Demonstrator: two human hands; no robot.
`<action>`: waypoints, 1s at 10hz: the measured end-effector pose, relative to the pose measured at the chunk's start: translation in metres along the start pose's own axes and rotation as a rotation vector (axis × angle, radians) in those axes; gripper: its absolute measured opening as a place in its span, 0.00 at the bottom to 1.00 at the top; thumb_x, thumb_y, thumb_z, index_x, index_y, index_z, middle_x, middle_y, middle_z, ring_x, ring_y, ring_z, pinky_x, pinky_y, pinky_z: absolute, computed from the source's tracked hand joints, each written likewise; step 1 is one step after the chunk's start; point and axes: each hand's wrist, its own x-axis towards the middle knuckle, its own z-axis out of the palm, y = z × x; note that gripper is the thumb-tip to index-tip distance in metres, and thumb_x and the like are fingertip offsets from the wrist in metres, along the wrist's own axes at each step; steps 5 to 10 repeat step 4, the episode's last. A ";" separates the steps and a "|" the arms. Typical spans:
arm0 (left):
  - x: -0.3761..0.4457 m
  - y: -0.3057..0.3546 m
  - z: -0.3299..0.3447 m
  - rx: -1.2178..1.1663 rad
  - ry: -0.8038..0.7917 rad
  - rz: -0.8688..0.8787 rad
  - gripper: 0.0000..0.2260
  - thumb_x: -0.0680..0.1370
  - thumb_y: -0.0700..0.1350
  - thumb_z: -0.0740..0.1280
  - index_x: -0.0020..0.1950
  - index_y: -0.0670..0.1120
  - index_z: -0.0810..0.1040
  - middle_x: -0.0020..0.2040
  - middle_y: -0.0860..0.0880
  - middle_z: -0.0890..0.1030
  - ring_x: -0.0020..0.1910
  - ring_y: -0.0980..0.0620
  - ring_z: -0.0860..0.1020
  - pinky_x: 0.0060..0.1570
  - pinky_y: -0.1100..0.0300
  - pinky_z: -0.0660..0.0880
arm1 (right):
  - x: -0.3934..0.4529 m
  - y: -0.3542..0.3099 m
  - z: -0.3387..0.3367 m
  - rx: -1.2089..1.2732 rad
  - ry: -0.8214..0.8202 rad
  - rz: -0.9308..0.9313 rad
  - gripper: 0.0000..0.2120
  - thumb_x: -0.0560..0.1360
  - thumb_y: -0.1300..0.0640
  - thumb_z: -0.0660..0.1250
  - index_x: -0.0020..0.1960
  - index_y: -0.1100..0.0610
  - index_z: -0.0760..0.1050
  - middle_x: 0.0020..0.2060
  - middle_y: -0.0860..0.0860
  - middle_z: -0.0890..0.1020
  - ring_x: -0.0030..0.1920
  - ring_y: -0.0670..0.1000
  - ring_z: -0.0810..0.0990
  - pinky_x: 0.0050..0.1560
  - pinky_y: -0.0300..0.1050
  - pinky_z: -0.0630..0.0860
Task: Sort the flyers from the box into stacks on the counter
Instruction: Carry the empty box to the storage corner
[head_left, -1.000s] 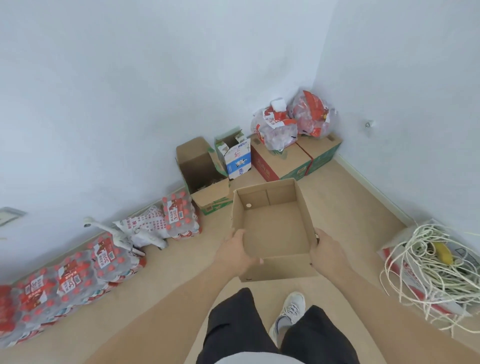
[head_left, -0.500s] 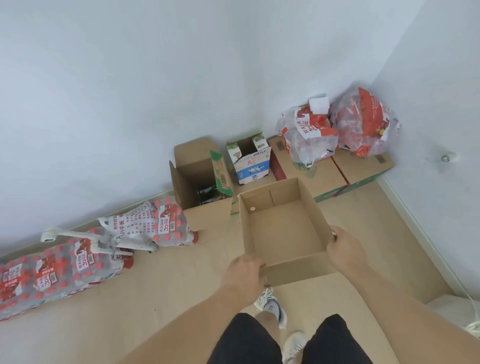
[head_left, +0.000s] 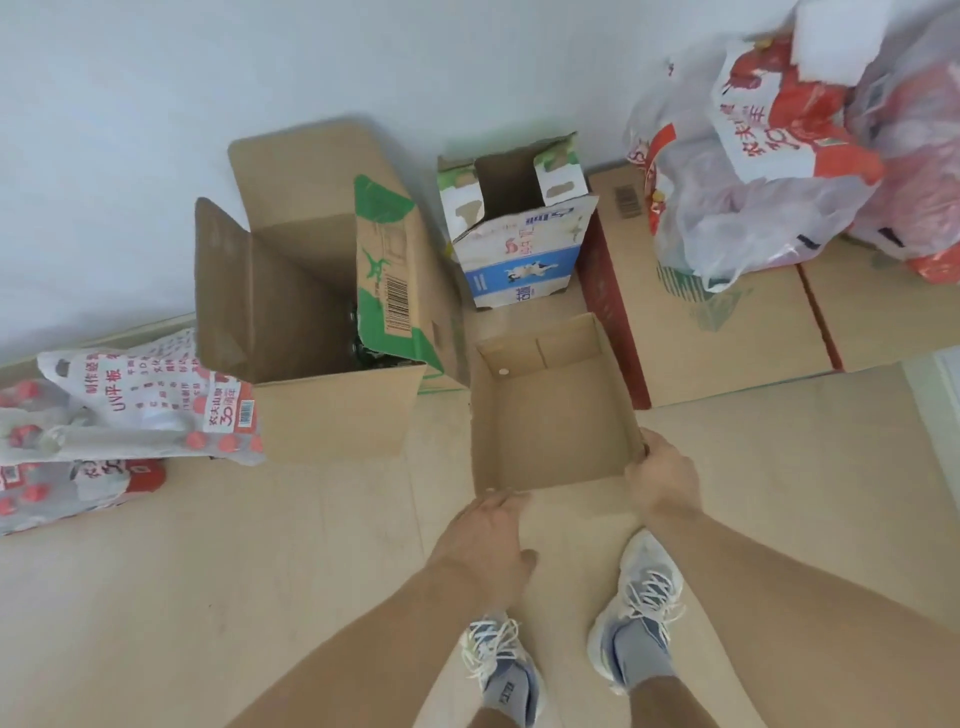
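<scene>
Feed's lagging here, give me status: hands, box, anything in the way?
Right hand grips the shallow box's right rim; left hand flat on its near wall. Box looks empty, no flyers visible. Tall open carton close on its left, red-sided carton on its right.

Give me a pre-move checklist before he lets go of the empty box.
1. Right hand grips the cardboard box at its right wall: ok.
2. Left hand on near wall, grip: cannot tell.
3. Box holds no flyers, only a small round spot: ok.
4. Box resting on floor: cannot tell.
5. Gap to the taller open box on its left: ok.
6. Shoes behind the box: ok.
</scene>
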 end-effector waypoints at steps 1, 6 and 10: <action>0.037 -0.007 0.008 -0.046 0.020 -0.018 0.29 0.81 0.51 0.65 0.80 0.51 0.60 0.81 0.53 0.59 0.79 0.55 0.57 0.76 0.63 0.54 | 0.039 0.002 0.026 0.092 0.025 0.102 0.18 0.76 0.67 0.60 0.60 0.57 0.82 0.53 0.62 0.84 0.48 0.62 0.78 0.46 0.45 0.69; 0.063 -0.023 0.012 -0.187 0.094 -0.097 0.27 0.81 0.51 0.65 0.79 0.55 0.60 0.79 0.59 0.60 0.77 0.58 0.59 0.75 0.62 0.58 | 0.089 -0.014 0.059 0.693 0.062 0.365 0.20 0.81 0.66 0.61 0.71 0.60 0.74 0.67 0.56 0.79 0.66 0.61 0.78 0.65 0.48 0.74; 0.063 -0.023 0.012 -0.187 0.094 -0.097 0.27 0.81 0.51 0.65 0.79 0.55 0.60 0.79 0.59 0.60 0.77 0.58 0.59 0.75 0.62 0.58 | 0.089 -0.014 0.059 0.693 0.062 0.365 0.20 0.81 0.66 0.61 0.71 0.60 0.74 0.67 0.56 0.79 0.66 0.61 0.78 0.65 0.48 0.74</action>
